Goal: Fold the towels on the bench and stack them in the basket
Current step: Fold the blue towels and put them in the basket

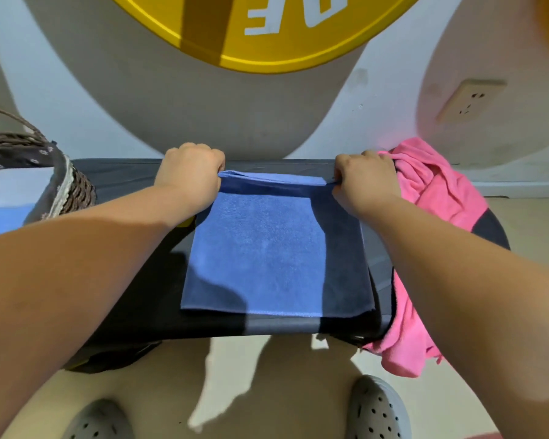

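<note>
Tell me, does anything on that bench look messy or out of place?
The pink towel lies crumpled at the right end of the bench, partly hanging off its edge. The blue towel lies flat, gripped at its far corners.

L grip [189, 172], R grip [363, 179], both curled, pinching

- White wall [76, 99] with big grey curved shapes, from 10 to 2 o'clock.
- Round yellow sign [267, 42] at 12 o'clock.
- Socket [469, 99] at 2 o'clock.
- Beige floor [267, 391] at 6 o'clock, with sunlit patches.
</note>
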